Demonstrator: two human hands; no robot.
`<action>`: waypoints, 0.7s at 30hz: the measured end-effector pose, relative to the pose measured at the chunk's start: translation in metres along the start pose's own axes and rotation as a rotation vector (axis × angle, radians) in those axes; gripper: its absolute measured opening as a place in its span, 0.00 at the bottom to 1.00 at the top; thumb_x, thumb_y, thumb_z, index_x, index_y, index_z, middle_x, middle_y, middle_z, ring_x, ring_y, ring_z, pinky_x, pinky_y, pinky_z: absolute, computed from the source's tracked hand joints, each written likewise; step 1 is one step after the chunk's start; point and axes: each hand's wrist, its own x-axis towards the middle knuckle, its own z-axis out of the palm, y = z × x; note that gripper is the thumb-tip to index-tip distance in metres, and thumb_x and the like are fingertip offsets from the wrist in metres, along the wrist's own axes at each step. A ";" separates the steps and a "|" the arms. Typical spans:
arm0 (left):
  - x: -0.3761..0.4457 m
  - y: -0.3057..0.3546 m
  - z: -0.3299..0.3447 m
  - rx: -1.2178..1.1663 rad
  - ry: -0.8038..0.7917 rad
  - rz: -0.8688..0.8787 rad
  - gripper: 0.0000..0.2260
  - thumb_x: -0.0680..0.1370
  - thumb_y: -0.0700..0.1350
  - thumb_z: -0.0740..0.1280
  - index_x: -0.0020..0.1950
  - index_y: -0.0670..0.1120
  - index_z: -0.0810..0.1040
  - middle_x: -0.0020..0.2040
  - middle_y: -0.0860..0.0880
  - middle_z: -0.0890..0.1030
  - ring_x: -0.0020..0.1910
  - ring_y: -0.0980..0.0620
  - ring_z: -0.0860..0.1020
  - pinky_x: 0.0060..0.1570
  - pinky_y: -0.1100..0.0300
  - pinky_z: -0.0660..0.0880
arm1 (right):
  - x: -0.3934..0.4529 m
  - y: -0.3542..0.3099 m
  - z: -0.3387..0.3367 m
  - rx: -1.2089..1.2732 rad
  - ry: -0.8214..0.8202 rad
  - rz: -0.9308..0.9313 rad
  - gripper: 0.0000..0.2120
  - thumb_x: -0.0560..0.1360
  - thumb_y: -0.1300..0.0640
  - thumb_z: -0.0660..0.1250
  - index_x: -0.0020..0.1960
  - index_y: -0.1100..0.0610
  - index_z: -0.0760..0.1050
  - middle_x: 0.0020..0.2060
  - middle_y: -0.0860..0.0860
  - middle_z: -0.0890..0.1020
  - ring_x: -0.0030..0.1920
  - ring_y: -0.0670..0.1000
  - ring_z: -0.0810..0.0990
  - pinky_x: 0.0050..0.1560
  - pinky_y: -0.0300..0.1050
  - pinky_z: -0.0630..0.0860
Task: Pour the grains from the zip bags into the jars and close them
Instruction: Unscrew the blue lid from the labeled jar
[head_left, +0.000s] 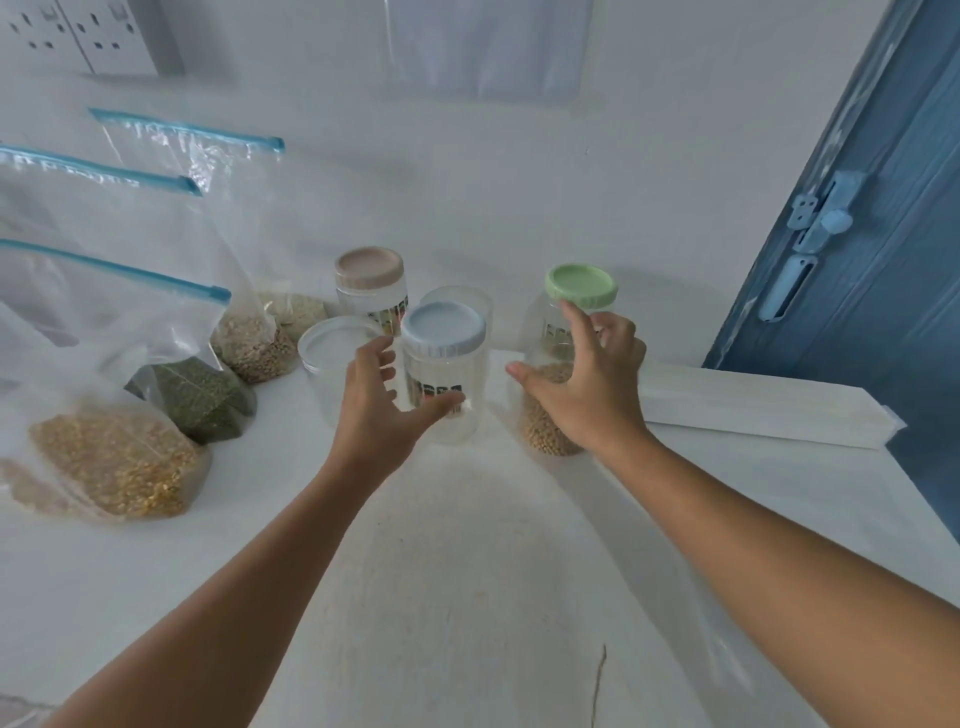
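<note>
Right now our left hand (376, 400) is spread wide, fingers loose and thumb reaching out, just beside the clear jar with the pale blue lid (443, 374); we cannot tell whether the thumb tip touches its wall. Our right hand (582, 379) is spread too, held in front of the jar with the green lid (566, 358), which is partly filled with tan grains and has its lid on; whether the fingers touch it we cannot tell. Between our hands the blue-lidded jar stands upright and looks unfilled. Just left of it sits a jar with a clear white lid (332, 364), and behind these a jar with a beige lid (370, 286). Farther left, zip bags lean on the white counter (467, 571): one of yellow grains (111, 462) nearest us, one of dark green grains (200, 395), and one of tan grains (254, 343) close to the jars. Off to the right a blue door (878, 249) stands beside the counter.
</note>
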 end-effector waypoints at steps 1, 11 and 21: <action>0.004 -0.001 0.001 0.000 -0.020 0.004 0.50 0.65 0.64 0.82 0.79 0.51 0.61 0.73 0.51 0.71 0.68 0.52 0.73 0.68 0.50 0.75 | 0.000 -0.009 0.001 0.009 0.002 -0.061 0.39 0.73 0.30 0.70 0.79 0.41 0.63 0.70 0.54 0.63 0.71 0.58 0.61 0.71 0.53 0.64; 0.014 0.008 0.009 -0.089 -0.064 0.061 0.45 0.62 0.66 0.82 0.73 0.57 0.68 0.65 0.56 0.76 0.63 0.54 0.77 0.60 0.48 0.80 | 0.007 -0.064 -0.004 0.001 -0.301 -0.198 0.24 0.75 0.31 0.68 0.67 0.41 0.79 0.63 0.50 0.75 0.67 0.51 0.73 0.70 0.53 0.70; 0.003 0.027 0.003 -0.106 -0.142 0.082 0.42 0.60 0.59 0.85 0.69 0.56 0.71 0.62 0.58 0.79 0.57 0.63 0.78 0.52 0.63 0.79 | -0.005 -0.063 -0.020 0.030 -0.402 -0.164 0.29 0.73 0.32 0.72 0.69 0.43 0.69 0.61 0.51 0.73 0.63 0.52 0.73 0.56 0.46 0.71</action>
